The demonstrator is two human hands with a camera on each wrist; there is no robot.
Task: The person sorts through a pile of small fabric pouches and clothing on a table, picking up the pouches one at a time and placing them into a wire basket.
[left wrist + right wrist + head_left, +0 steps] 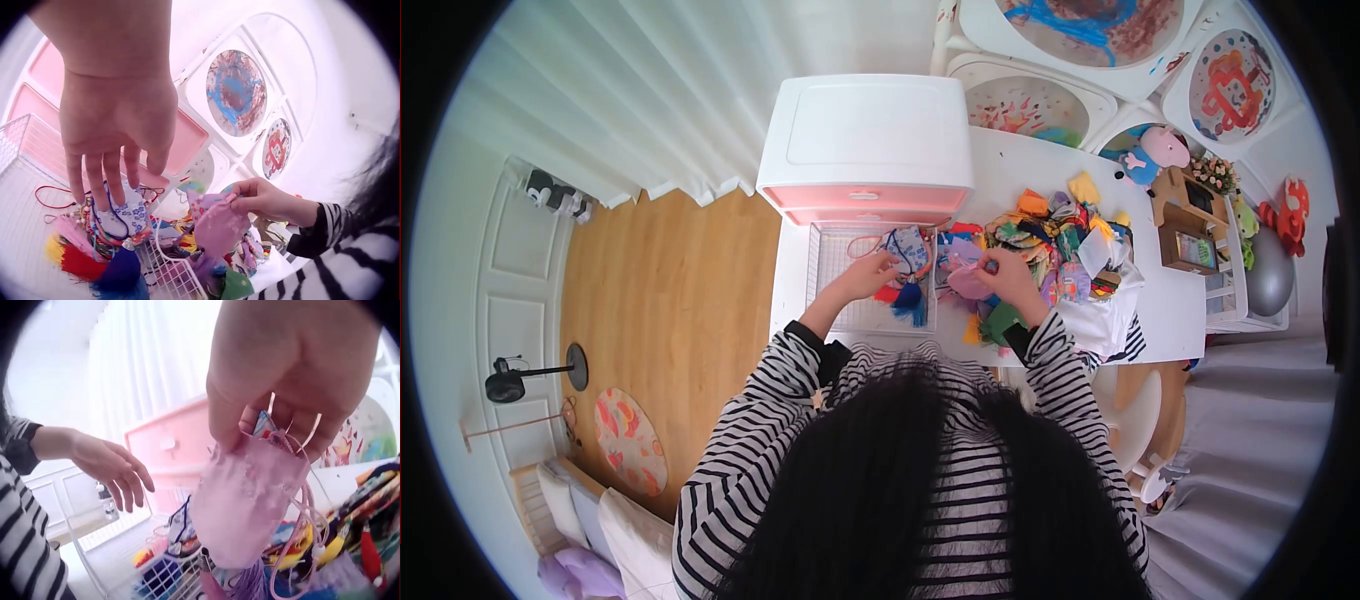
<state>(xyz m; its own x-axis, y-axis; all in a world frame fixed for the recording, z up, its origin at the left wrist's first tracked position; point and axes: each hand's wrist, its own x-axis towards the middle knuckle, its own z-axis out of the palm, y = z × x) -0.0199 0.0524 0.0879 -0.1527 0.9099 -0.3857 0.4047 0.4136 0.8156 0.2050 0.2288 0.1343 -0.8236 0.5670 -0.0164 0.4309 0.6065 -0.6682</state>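
My right hand (1015,282) pinches a pink fabric sachet (231,500) at its top edge, between thumb and fingers. Pink cords hang beside the sachet, and a purple tassel (250,584) shows below it. The left hand (119,119) hovers over the white wire basket (828,312), fingers extended and holding nothing. Under those fingers lies a blue-and-white floral sachet (130,219) inside the basket, with a navy tassel (119,272) and a red tassel (81,265) near it. Just right of the basket, the pink sachet hangs beside a heap of colourful sachets (1050,240).
A white drawer unit (865,130) with pink drawers stands behind the basket on the white table (1175,330). A green piece (1002,325) lies near the front edge. Toward the right are a white cloth (1100,322), a wooden organizer (1185,245) and a plush toy (1155,155).
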